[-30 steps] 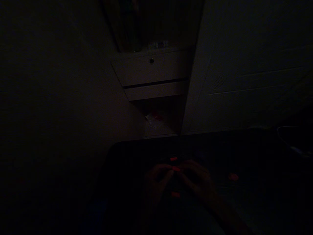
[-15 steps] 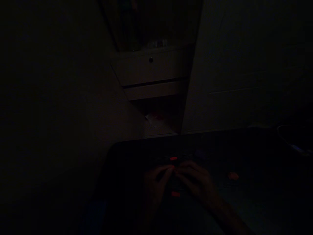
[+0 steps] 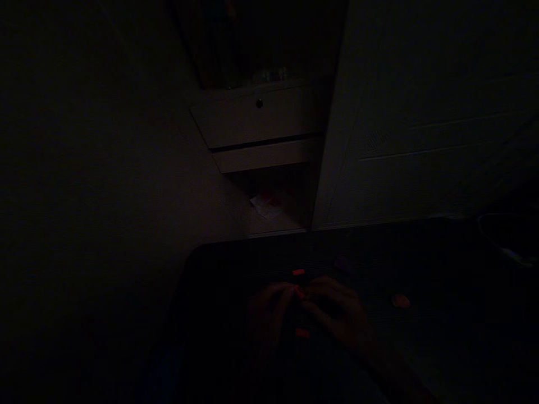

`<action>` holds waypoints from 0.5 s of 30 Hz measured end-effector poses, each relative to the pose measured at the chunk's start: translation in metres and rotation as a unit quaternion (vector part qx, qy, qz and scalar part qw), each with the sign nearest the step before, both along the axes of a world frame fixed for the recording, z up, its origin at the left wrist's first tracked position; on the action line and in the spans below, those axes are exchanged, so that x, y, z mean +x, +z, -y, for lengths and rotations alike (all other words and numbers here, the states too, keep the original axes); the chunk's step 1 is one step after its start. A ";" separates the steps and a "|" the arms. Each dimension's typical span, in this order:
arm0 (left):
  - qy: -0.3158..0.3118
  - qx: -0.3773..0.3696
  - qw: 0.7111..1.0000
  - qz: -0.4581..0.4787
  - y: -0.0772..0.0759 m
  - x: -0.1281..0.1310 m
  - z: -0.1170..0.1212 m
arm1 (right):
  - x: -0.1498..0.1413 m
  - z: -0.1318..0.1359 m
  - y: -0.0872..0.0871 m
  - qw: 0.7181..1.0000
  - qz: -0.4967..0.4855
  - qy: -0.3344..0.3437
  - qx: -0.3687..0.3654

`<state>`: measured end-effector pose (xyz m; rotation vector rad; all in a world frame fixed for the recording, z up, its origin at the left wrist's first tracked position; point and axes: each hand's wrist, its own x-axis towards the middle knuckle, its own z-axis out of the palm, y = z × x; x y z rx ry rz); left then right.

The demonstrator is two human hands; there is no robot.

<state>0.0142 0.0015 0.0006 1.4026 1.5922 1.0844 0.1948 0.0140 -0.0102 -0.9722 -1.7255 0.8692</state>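
Observation:
In very dim light, my left hand (image 3: 269, 308) and my right hand (image 3: 337, 306) meet over a dark tabletop (image 3: 236, 261). Their fingertips pinch a small red piece (image 3: 298, 292) from both sides; its exact kind is too dark to make out. Just beyond the fingers lies a small flat red-orange block (image 3: 298, 272). A similar orange-red block (image 3: 302, 333) rests on the near side, between my wrists. To the right of my right hand is a rounded orange lump (image 3: 400, 301). A dark purple piece (image 3: 343, 264) sits behind that hand.
A cabinet with a drawer (image 3: 261, 120) stands behind the table, a paper with red on it (image 3: 267, 205) in its open lower shelf. A pale panel (image 3: 421, 140) rises at the back right. A dark rimmed object (image 3: 511, 255) is at the right edge.
The fingers have shifted slightly around the small red piece, and more of it shows between the fingertips. The other pieces on the table stay where they were.

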 end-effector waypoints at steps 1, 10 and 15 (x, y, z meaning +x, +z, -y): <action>0.003 0.000 1.000 0.004 0.000 0.000 0.000 | -0.001 0.000 0.001 1.000 -0.001 -0.002 -0.019; -0.021 0.041 0.999 0.020 0.001 0.002 0.003 | -0.001 -0.003 0.006 0.991 -0.042 -0.010 -0.128; -0.026 0.055 0.998 0.025 -0.001 0.002 0.003 | -0.001 -0.004 0.005 0.991 -0.057 -0.012 -0.122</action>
